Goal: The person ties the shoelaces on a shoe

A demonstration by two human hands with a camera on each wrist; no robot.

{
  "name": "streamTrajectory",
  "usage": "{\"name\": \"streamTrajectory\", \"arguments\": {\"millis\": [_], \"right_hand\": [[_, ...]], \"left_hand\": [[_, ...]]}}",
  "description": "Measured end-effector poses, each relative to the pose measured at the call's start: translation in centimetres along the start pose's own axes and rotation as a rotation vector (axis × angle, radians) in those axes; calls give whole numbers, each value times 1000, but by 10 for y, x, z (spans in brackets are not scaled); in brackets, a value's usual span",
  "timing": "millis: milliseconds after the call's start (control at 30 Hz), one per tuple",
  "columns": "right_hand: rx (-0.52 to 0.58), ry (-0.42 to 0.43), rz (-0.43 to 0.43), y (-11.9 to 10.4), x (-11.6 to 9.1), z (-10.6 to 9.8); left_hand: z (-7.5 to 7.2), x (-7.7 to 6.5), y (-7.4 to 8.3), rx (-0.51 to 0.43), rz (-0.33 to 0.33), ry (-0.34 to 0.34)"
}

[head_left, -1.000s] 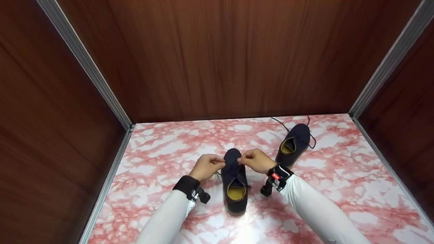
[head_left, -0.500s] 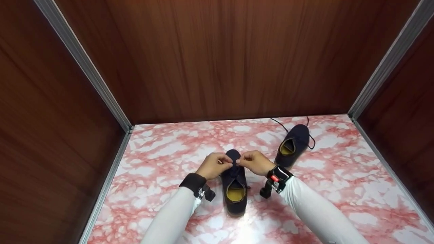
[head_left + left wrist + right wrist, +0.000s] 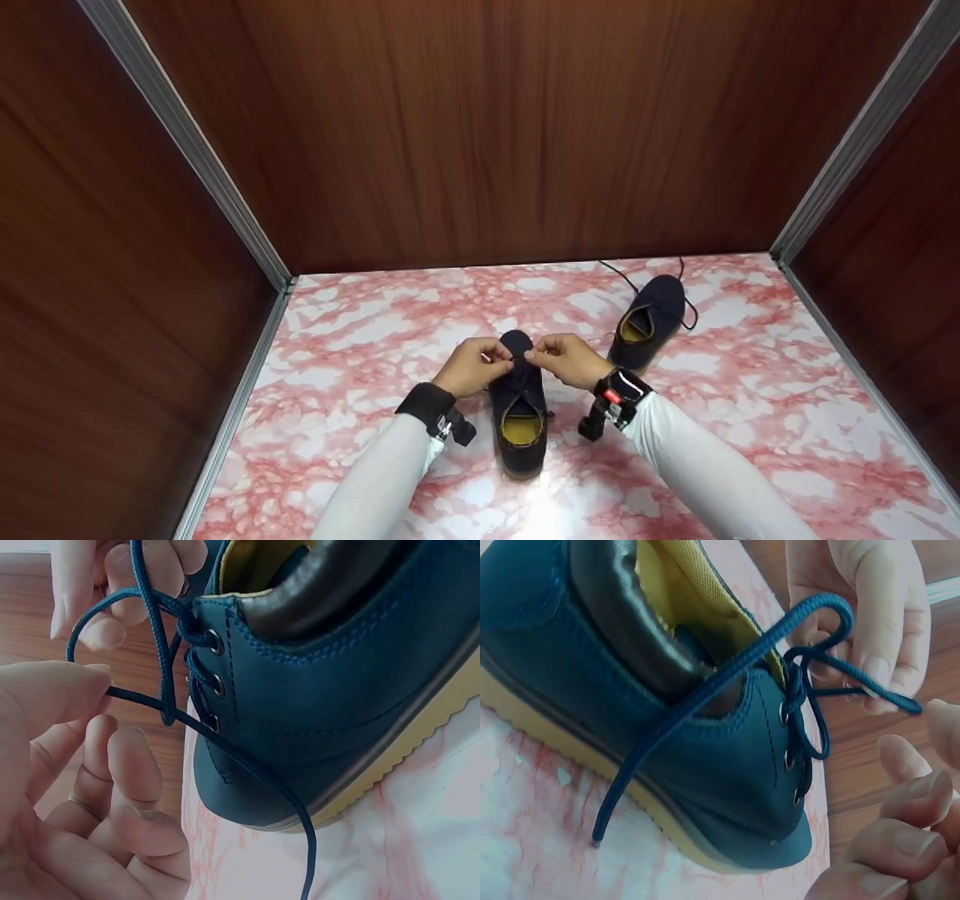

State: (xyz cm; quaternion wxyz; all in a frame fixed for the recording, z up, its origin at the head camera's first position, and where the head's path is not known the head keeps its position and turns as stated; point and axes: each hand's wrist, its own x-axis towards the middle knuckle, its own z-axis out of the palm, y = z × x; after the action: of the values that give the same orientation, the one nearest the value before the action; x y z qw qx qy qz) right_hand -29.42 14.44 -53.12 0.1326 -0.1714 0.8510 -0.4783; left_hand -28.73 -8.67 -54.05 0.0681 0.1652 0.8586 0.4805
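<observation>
Left wrist: looped, braided lace (image 3: pixel 168 715)

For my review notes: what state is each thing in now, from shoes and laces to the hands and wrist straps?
Nearer shoe: upright, toe pointing away from the person.
Its lace: threaded, looped, no finished bow.
Farther shoe: upright, slanted toe-right.
Farther shoe's lace: untied, spread loosely.
Left hand: pinching the nearer lace.
Right hand: fingers curled beside that lace; grip unclear.
Wrist straps: both worn.
</observation>
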Motion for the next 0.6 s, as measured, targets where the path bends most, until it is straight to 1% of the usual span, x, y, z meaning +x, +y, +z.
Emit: {"name": "streamTrajectory", "arguments": {"millis": [133, 333, 500, 600], "right_hand": [[-19, -13, -19, 5, -7, -2], [-55, -52, -95, 11, -17, 0], [-89, -98, -133, 7, -22, 7], [-114, -123, -126, 3, -24, 12]], "left_hand": [[0, -1, -3, -21, -37, -7], [0, -3, -5, -59, -54, -15], [0, -3, -6, -76, -58, -14], [1, -3, -6, -97, -71, -24]]}}
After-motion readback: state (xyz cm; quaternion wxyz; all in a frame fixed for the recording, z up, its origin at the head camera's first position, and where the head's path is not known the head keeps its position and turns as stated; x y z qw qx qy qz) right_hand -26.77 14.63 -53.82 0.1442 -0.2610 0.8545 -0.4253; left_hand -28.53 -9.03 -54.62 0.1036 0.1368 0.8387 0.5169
